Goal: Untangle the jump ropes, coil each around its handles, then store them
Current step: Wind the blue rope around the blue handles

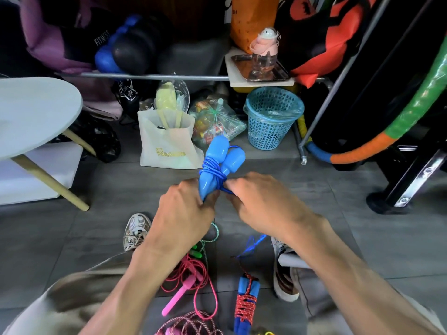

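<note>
Head view: left hand [183, 209] grips blue rope handles [219, 163] at centre; right hand [258, 201] pinches the cord, finishing the coil. Next likely tuck the end, then store. Pink rope [186, 286] at 6 o'clock.

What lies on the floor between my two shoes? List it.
In the head view, between the left shoe and right shoe: a loose pink jump rope, a green-handled rope, and a coiled red-and-blue rope.

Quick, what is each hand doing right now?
Left hand: grips the blue jump rope's handles.
Right hand: pinches the blue cord.
</note>
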### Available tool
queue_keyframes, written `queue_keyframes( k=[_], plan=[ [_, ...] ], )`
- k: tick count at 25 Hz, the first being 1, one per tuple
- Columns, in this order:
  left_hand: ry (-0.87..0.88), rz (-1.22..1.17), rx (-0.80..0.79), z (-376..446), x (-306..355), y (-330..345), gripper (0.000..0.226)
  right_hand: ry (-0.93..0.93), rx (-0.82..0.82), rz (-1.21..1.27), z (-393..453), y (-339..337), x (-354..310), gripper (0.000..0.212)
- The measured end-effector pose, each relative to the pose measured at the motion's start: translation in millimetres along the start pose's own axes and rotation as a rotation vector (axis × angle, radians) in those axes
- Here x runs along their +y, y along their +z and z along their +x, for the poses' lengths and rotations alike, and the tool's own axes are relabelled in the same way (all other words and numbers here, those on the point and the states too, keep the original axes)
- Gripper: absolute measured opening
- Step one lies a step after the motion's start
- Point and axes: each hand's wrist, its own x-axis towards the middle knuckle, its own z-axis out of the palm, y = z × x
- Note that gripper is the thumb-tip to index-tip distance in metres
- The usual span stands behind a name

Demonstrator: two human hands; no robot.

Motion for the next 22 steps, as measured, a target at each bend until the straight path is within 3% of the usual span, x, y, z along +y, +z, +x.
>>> queue_keyframes(
  k=[4,9,13,17,22],
  plan=[
    [-0.070,-0.052,-0.168,1,1,-4,0.034,0.014,0.031,-0.094,-4,-10,-2,0.017],
    [-0.066,0.022,-0.182,5,-7,-9,0.035,-0.023,-0.134,0.111,-8,-11,11,0.006],
    [-0.087,-0.008,-0.422,4,-7,-7,0.032,-0.086,-0.029,-0.044,-7,-20,9,0.014],
    [-0.007,0.074,-0.526,4,-6,-5,0.034,-0.115,-0.052,-0.021,1,-30,9,0.012],
    [0.088,0.153,-0.675,2,-5,-9,0.032,-0.101,-0.204,0.095,6,-32,11,0.028]
  ],
)
